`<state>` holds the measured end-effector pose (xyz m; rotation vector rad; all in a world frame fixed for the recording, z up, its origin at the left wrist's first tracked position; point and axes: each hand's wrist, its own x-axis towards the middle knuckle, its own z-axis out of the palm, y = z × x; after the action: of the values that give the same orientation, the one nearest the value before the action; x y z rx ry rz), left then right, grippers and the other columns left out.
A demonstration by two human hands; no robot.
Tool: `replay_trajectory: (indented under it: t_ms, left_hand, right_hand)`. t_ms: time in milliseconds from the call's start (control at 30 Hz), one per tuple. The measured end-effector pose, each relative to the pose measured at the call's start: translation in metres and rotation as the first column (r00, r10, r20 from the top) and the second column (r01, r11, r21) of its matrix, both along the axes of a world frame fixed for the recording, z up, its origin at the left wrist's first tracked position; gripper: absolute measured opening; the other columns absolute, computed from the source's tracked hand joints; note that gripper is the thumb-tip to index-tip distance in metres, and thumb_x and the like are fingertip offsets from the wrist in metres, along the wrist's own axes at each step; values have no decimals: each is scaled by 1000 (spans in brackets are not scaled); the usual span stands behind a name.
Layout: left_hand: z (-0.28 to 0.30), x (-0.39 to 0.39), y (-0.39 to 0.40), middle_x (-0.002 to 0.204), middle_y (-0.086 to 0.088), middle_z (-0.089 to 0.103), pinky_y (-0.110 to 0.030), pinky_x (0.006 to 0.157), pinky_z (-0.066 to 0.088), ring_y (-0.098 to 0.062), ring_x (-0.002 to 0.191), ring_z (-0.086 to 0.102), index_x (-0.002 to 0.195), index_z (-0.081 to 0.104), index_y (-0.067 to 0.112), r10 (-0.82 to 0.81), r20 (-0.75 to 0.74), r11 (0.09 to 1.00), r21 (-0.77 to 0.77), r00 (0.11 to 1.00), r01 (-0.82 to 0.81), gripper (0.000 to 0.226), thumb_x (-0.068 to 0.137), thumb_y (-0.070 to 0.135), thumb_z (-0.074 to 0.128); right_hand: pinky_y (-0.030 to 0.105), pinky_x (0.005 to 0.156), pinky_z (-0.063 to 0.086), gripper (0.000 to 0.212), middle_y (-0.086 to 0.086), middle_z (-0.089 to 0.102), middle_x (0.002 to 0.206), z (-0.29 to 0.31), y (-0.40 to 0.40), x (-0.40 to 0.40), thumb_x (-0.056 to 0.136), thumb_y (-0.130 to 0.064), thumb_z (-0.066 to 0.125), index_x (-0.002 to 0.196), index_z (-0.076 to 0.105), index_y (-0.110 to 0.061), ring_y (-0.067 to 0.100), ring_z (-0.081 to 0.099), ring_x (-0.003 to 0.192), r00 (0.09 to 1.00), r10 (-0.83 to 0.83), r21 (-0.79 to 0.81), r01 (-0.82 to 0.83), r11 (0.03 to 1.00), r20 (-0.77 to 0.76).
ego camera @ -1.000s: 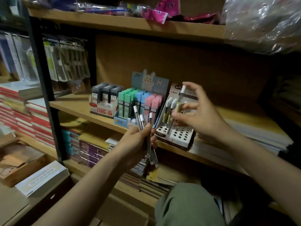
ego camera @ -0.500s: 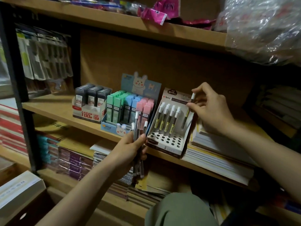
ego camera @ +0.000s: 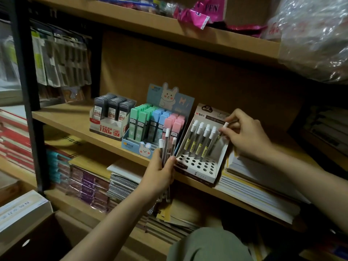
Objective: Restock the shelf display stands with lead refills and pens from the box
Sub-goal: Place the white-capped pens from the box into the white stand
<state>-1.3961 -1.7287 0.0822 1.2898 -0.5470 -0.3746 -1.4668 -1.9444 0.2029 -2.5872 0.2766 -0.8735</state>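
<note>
The right hand (ego camera: pixel 246 136) pinches one pen (ego camera: pixel 219 136) over the white stand (ego camera: pixel 201 166); the left hand (ego camera: pixel 160 174) grips several pens (ego camera: pixel 166 146) at the shelf's front edge (ego camera: pixel 75 129).

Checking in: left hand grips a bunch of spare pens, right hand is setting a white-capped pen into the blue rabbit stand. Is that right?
Not quite. The head view shows the right hand pinching the white-capped pen over the white perforated stand, beside the pens already standing there, not the blue rabbit stand. The rest holds: the left hand grips a bunch of spare pens.
</note>
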Motion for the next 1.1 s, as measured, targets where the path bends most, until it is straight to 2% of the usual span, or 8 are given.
replay_trajectory:
  t_ms: [100,200,400,500,633,733,900,1100]
  left_hand:
    - [-4,2,-4,71,7,60,-12,48,44,5,54,57,106,51,22,18,36,1000,25,999,-18,7,100,22,47]
    - [-8,5,-7,91,9,70,-15,61,50,4,79,67,108,51,24,32,59,999,32,998,-34,9,100,22,47]
    - [-16,12,-11,86,12,64,-18,64,45,9,71,61,108,51,27,65,156,991,104,986,-82,9,99,25,49]
    - [-18,14,-13,90,8,63,-25,68,50,1,76,62,108,50,26,57,225,984,150,973,-92,9,99,27,50]
    - [-20,12,-15,93,4,64,-27,70,54,-5,79,63,108,48,25,48,256,980,177,966,-96,9,99,27,50]
    - [-19,11,-15,91,0,65,-32,66,55,-14,78,64,109,49,25,56,224,976,191,973,-100,10,99,28,50]
    - [-15,9,-16,83,9,58,-24,61,43,-4,70,55,113,49,23,39,163,982,174,986,-67,14,99,25,50]
    - [-6,5,-9,70,8,57,-17,49,43,-4,58,51,111,52,20,-46,-37,996,69,998,48,12,101,22,47]
  right_hand:
    - [15,59,55,18,-7,71,92,5,0,-3,91,-16,65,100,52,-26,1,70,74,998,7,12,-6,1000,-59]
    - [8,59,47,17,-10,67,92,11,-3,-1,90,-17,68,99,56,-26,-1,65,81,996,-49,-49,46,998,-76]
    - [31,86,54,16,-4,69,99,20,-7,9,84,-19,75,97,67,-25,15,64,98,992,-99,-157,85,984,-84]
    - [19,78,51,18,-6,68,98,24,-9,14,82,-16,76,93,67,-26,10,65,94,989,-91,-148,73,986,-120]
    - [15,81,50,17,-8,67,100,15,-7,17,83,-14,74,97,70,-22,6,62,95,984,-93,-162,68,984,-151]
    - [4,66,41,22,-4,68,104,10,-5,17,82,-15,76,103,72,-17,0,57,89,989,-120,-212,100,972,-83]
    - [4,63,37,25,4,69,109,7,-3,17,81,-15,76,105,71,-11,2,54,90,985,-164,-229,147,962,-55]
    - [15,82,44,21,7,67,113,3,3,16,84,-13,72,106,70,-10,11,59,99,966,-200,-283,148,948,-164]
